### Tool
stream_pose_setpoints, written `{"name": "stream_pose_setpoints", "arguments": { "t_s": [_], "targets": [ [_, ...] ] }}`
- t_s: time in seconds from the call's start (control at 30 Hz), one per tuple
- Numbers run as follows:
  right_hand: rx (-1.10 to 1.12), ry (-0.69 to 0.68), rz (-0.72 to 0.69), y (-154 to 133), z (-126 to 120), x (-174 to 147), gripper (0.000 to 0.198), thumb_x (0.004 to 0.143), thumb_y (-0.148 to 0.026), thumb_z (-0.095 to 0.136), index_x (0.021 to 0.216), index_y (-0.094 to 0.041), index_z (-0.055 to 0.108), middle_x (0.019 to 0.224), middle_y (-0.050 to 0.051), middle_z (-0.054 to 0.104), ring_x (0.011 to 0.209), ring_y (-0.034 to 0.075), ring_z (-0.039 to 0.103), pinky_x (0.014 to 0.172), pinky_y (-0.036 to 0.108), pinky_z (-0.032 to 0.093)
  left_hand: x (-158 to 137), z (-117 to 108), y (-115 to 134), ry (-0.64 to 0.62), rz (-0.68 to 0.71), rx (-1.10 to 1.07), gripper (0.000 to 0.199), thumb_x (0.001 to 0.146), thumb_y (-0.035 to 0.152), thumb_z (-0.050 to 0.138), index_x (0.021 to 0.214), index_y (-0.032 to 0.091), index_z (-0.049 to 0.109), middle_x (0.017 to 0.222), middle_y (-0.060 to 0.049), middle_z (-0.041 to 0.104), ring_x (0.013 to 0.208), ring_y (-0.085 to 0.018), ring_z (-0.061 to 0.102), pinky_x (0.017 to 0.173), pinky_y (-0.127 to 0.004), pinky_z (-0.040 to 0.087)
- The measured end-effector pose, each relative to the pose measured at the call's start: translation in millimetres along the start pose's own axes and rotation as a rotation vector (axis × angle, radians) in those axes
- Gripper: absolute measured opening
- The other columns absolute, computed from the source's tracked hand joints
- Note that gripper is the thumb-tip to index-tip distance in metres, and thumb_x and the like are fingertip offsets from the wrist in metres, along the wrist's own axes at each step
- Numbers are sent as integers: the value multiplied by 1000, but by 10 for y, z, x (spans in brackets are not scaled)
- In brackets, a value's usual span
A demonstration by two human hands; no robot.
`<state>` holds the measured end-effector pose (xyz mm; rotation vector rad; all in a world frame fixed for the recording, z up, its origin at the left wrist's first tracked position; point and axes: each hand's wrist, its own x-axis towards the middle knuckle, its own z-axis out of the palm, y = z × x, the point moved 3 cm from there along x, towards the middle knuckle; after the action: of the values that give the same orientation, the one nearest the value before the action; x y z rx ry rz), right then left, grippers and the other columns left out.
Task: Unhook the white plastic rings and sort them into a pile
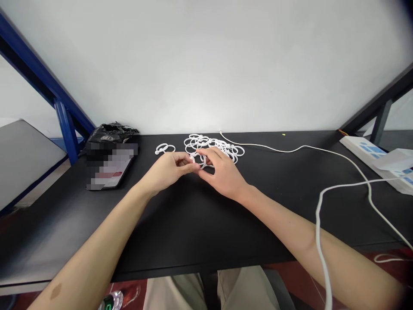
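Note:
A thin white plastic ring (204, 162) with a small knob is held between my two hands, just above the black table. My left hand (166, 171) pinches the knob side with thumb and fingertips. From the other side, my right hand (223, 173) grips the ring's edge between thumb and forefinger. Behind the hands lies a loose pile of similar white rings (232, 147), partly covered by my right hand. A smaller group of white rings (162, 150) rests apart, beyond my left hand. The fingertips hide part of the held ring.
On the left, a dark flat device (111, 174) with a blurred-out surface lies by a crumpled black plastic bag (112, 131). A white power strip (366, 150) sits at the right. A white cable (287, 150) crosses the black table (193, 232); another loops over my right forearm.

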<state>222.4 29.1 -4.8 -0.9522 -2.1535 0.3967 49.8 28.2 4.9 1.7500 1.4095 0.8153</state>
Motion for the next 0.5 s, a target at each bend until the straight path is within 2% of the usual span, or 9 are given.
{"name": "stream_pose_setpoints", "arguments": {
  "t_s": [0.13,0.27,0.5],
  "targets": [
    [-15,-29,18,-20,-24,14,35,87,-23,64,122,-21,59,115,6,62,103,20,61,89,37,53,-12,-70,78,122,112,55,26,78,38,71,99,23,69,88,-1,72,72,-15,61,70,-28,47],
    [-33,-37,32,-29,-49,31,32,85,-22,65,117,-19,62,111,6,62,102,20,60,87,36,52,-41,-82,165,176,230,220,11,81,31,67,88,23,71,91,0,74,75,-16,62,72,-27,48],
    [-25,-33,47,-8,-66,33,31,83,-22,67,113,-20,64,108,5,63,98,19,60,80,33,50,-57,-74,191,142,295,306,13,84,29,65,92,22,71,91,0,75,75,-15,63,73,-26,49]
  ]
}}
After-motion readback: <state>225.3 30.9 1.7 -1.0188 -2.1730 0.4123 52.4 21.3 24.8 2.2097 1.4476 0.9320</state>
